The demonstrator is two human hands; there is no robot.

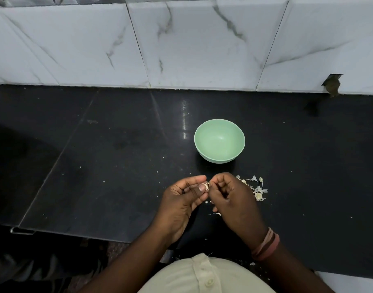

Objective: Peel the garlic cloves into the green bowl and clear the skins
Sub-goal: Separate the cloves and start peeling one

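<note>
Garlic clove (206,185), pinched between our left hand (182,199) and right hand (232,197) just before the empty green bowl (219,140), looks tiny, light, slippery; we'd grip its ends, peeling papery skins (258,190).

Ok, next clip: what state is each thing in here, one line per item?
Pale green plastic bowl: upright on the black counter, empty.
Small garlic clove: pinched between both hands, partly hidden.
Left hand: fingers curled, holding the clove.
Right hand: fingertips pinching at the clove.
Papery white garlic skins: scattered on the counter, right of the hands.
</note>
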